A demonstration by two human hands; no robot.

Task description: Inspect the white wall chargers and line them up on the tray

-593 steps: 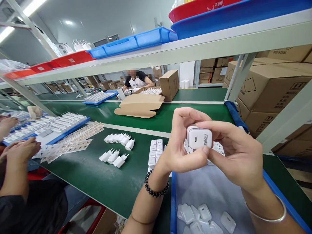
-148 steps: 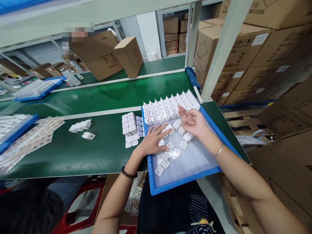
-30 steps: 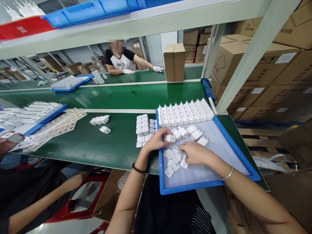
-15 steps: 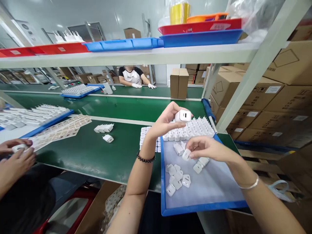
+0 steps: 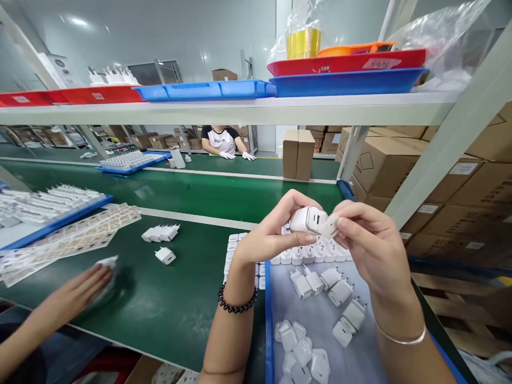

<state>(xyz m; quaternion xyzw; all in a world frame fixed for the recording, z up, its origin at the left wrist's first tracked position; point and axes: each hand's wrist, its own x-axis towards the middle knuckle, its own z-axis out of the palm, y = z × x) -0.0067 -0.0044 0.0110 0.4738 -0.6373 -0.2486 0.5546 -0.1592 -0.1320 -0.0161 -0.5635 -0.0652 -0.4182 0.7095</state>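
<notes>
Risen, my right hand pinches a flat white plastic cover; left hand grips a boxy white charger, port end rightward.

A pale shelf spans the upper view. On it, a light-blue tray sits between a red tray and a darker blue tray. Beyond, a white-gloved person faces this way, left of two upright cardboard boxes. Large cartons are stacked at right.
</notes>
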